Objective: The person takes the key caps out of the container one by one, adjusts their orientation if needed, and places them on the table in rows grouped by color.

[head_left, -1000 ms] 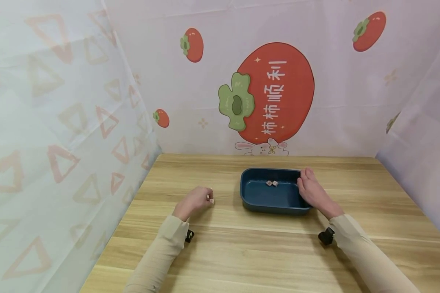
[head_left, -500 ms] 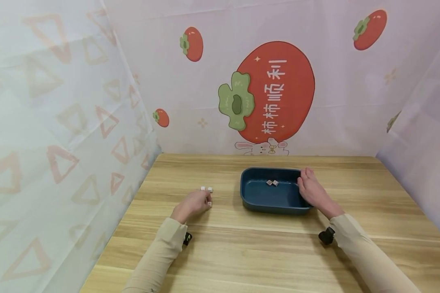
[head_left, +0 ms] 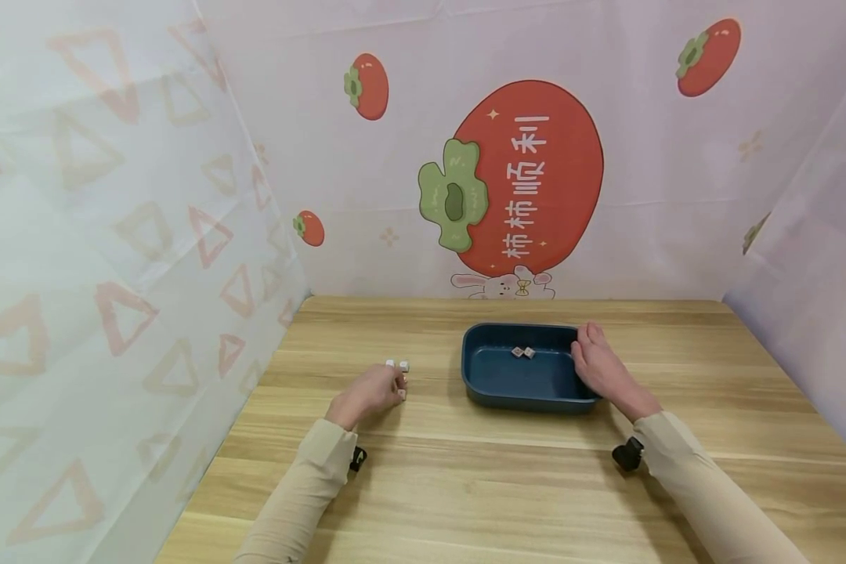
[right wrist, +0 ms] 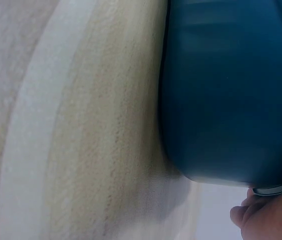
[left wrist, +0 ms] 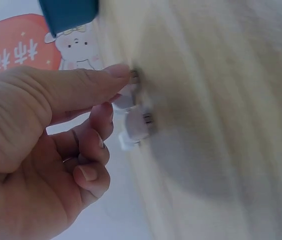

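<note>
My left hand (head_left: 370,394) reaches low over the left part of the table, thumb and fingertips pinching a small white block (left wrist: 134,76) with dark marks on one face. Beyond these fingers are several similar blocks, among them a white block (head_left: 404,366) and another white block (head_left: 390,363). In the left wrist view a marked block (left wrist: 138,125) appears just past the curled fingers. A dark blue rectangular tray (head_left: 511,404) stands right of centre. My right hand (head_left: 609,374) holds its right end at the rim. Two small blocks (head_left: 523,352) lie inside, near the back wall.
The wooden table (head_left: 479,486) runs back to a white cloth (head_left: 366,172) printed with red persimmons. Another cloth (head_left: 134,313), with triangle prints, hangs on the left. A dark device (head_left: 629,454) is strapped at the right wrist.
My left hand has shifted slightly left and towards me, and white blocks beyond its fingers have come into sight. The right hand and the tray have stayed in place.
</note>
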Demonstrator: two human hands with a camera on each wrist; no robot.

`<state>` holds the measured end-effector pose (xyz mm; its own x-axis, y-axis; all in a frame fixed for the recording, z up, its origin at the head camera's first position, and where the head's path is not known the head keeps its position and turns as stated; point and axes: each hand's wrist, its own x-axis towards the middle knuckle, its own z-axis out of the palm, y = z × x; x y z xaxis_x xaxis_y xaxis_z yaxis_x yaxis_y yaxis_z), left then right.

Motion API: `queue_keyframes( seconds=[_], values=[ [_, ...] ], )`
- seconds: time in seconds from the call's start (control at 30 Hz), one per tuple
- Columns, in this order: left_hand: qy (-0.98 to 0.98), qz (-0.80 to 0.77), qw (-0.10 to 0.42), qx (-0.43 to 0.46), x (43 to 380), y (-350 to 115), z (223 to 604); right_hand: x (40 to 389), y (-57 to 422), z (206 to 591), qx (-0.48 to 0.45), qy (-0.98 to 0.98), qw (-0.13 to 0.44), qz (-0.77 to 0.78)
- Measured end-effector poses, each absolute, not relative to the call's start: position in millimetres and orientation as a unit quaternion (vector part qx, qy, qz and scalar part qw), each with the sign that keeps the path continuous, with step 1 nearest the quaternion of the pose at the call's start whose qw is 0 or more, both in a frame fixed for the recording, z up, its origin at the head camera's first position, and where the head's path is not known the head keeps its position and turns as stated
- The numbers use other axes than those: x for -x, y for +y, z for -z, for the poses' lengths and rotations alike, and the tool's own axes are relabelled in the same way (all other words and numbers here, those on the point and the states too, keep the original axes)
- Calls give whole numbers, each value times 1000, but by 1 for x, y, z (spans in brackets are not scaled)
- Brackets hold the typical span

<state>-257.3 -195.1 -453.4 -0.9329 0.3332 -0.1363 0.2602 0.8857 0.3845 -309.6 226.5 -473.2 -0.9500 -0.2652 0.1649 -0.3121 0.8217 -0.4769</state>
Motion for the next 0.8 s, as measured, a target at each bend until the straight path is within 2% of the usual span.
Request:
queue_keyframes(
  seconds=[0.33,0.8],
  values=[
    [970,-165,72,-163,267,-187,432,308,225,471,-147,-955,42,-255],
    [968,-177,20,-179,280,-158,424,308,225,470,-142,-956,39,-255]
  ],
)
